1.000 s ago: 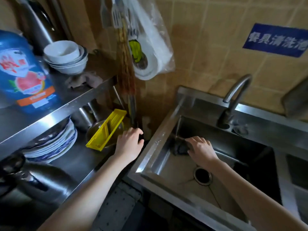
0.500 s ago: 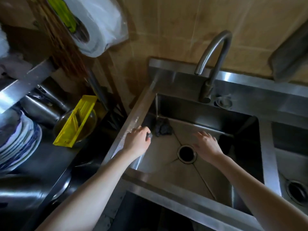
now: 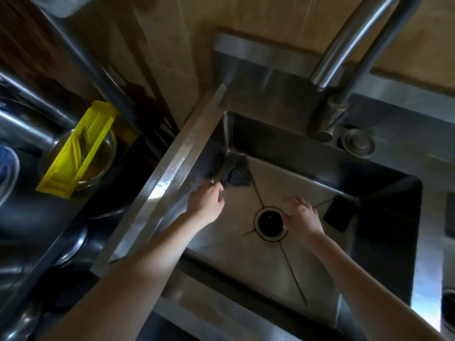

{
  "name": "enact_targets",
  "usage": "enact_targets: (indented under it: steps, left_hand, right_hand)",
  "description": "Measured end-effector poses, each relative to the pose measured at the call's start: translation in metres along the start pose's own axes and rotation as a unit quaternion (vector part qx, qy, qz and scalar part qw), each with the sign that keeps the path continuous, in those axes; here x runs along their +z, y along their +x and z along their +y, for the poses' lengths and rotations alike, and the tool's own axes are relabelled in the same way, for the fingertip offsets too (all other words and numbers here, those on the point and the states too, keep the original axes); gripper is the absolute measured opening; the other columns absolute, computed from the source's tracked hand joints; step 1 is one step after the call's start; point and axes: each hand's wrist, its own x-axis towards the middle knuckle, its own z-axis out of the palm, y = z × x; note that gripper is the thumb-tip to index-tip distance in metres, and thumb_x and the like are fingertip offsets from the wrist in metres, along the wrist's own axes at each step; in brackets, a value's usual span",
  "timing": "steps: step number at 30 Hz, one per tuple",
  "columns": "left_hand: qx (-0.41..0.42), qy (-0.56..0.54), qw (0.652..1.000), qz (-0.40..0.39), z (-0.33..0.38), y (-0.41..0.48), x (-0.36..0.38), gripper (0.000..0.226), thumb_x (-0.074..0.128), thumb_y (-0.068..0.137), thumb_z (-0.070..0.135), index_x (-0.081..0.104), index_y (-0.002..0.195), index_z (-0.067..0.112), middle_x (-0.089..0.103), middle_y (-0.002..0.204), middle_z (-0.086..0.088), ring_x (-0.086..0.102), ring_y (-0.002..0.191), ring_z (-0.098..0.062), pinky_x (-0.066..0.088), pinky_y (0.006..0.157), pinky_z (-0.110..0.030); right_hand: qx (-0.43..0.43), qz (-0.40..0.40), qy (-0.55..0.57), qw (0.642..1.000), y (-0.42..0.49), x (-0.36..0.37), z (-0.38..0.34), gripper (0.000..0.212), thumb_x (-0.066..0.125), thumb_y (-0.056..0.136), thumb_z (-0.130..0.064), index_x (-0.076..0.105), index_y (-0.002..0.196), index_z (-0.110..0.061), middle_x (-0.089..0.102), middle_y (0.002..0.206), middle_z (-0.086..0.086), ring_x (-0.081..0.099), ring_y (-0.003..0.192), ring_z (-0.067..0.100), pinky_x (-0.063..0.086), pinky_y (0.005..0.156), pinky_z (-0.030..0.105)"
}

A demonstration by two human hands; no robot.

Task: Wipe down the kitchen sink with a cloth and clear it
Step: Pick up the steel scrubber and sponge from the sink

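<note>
A steel sink [image 3: 172, 166] fills the middle of the head view, with a round drain [image 3: 270, 221] in its floor. A dark crumpled cloth [image 3: 235, 172] lies in the far left corner of the basin. My left hand [image 3: 205, 203] reaches into the basin just below the cloth, fingertips close to its near edge, fingers loosely curled and holding nothing. My right hand [image 3: 305, 215] hovers flat over the sink floor right of the drain, fingers spread. A dark flat object [image 3: 338, 216] leans in the right corner of the basin.
A curved steel tap [image 3: 344, 57] rises behind the sink, a round cap [image 3: 358, 143] beside its base. Left of the sink, a yellow plastic rack [image 3: 78, 148] sits in a metal bowl [image 3: 103, 166] among pots on a dark shelf. A second basin [image 3: 448, 306] shows at right.
My head has dipped closer over the sink. My left hand moved from the shelf side onto the sink rim and then into the basin toward the cloth. My right hand left the cloth and moved beside the drain.
</note>
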Motion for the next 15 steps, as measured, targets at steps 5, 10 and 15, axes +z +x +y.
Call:
enact_targets:
  steps: [5, 10, 15]
  left_hand:
    - [-0.040, -0.035, 0.998, 0.028, 0.007, 0.039, 0.027, 0.028, 0.052, 0.088, 0.021, 0.051, 0.116, 0.017, 0.054, 0.116, -0.008, 0.056, 0.103, -0.030, 0.046, 0.077, -0.038]
    - [-0.094, -0.057, 0.993, 0.038, 0.017, 0.074, 0.054, 0.038, 0.055, 0.088, 0.026, 0.046, 0.123, 0.015, 0.050, 0.120, -0.011, 0.052, 0.108, -0.032, 0.044, 0.078, -0.040]
    - [-0.124, -0.034, 0.991, 0.029, 0.021, 0.103, 0.079, 0.051, 0.058, 0.086, 0.036, 0.042, 0.128, 0.014, 0.049, 0.124, -0.012, 0.050, 0.112, -0.032, 0.045, 0.081, -0.043]
  right_hand:
    - [0.024, -0.019, 0.012, 0.999, 0.039, 0.016, 0.013, 0.049, 0.060, 0.087, -0.020, 0.048, 0.134, -0.023, 0.047, 0.138, 0.005, 0.043, 0.127, 0.027, 0.034, 0.105, 0.041]
    - [0.037, -0.018, 0.041, 0.998, 0.079, 0.028, 0.020, 0.046, 0.057, 0.090, -0.023, 0.046, 0.134, -0.022, 0.047, 0.137, 0.008, 0.046, 0.121, 0.030, 0.039, 0.097, 0.039]
    - [-0.001, -0.039, 0.026, 0.999, 0.112, 0.038, 0.026, 0.038, 0.054, 0.089, -0.023, 0.052, 0.127, -0.018, 0.052, 0.130, 0.009, 0.049, 0.117, 0.029, 0.041, 0.094, 0.037]
